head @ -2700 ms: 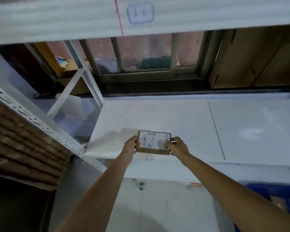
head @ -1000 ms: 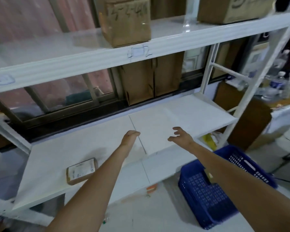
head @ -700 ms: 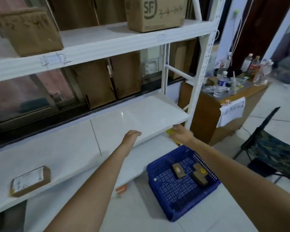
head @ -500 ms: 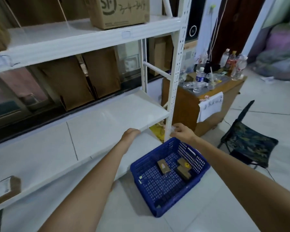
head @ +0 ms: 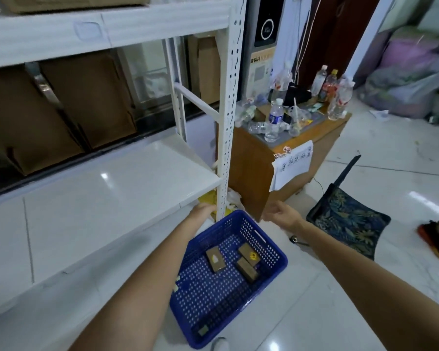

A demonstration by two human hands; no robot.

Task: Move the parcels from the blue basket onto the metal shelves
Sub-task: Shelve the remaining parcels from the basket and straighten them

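A blue perforated basket [head: 241, 287] sits on the tiled floor just in front of the white metal shelving [head: 99, 196], its long axis running from the lower left toward the upper right, with its far end beside the shelf's upright post [head: 227, 110]. Three small brown parcels lie flat in the far half of the basket. The left parcel [head: 215, 259] carries a white sticker and has its long axis pointing up and slightly left. The yellow-marked parcel [head: 249, 253] and the plain parcel [head: 247, 269] lie close together to its right, both long axes angled from upper left to lower right.

Both arms reach forward above the basket, holding nothing. The left hand [head: 202, 210] hovers over the far left rim, near the edge of the lower shelf, fingers loosely curled downward. The right hand [head: 281, 214] is past the basket's far right rim, fingers relaxed and slightly spread.

Behind the post stands a wooden cabinet [head: 284, 158] topped with plastic bottles, a paper note taped to its front. A folding chair [head: 347, 219] stands to the right.
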